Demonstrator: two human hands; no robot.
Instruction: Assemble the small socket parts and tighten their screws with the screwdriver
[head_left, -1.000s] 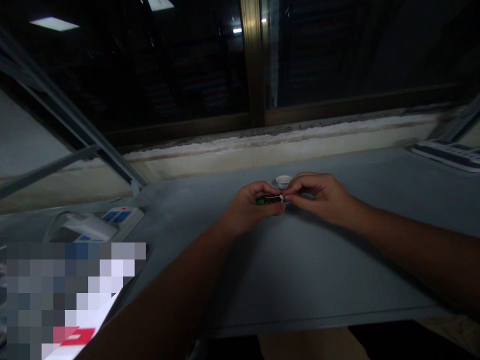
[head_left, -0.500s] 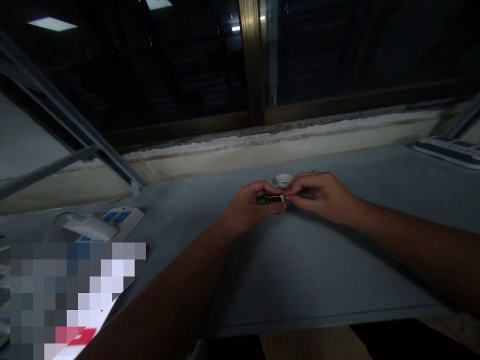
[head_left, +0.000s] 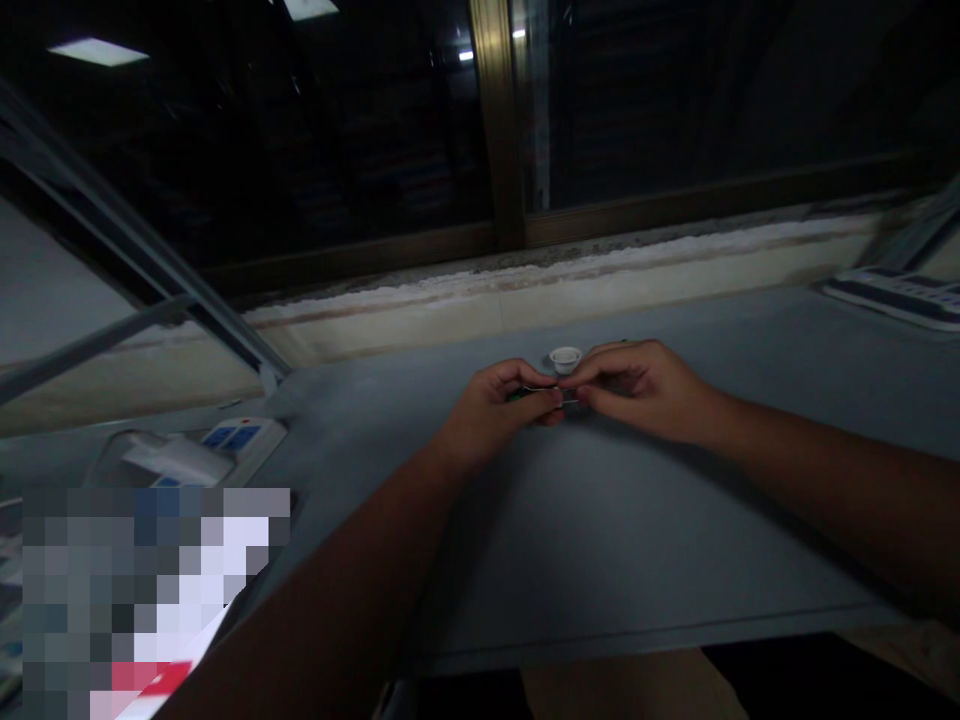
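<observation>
Both my hands meet over the middle of a grey table. My left hand is closed round a small dark part with a green end, most of it hidden by the fingers. My right hand pinches the part's right end, where a thin metal tip shows. Just behind the fingertips a small white cup-shaped piece rests on the table, apart from both hands.
A white power strip with blue switches lies at the left, another strip at the far right edge. A window sill and dark window run behind the table. A pixelated patch covers the lower left corner.
My left fingers have closed further over the small part, so less of it shows. The view has shifted slightly; both hands stay in the same place.
</observation>
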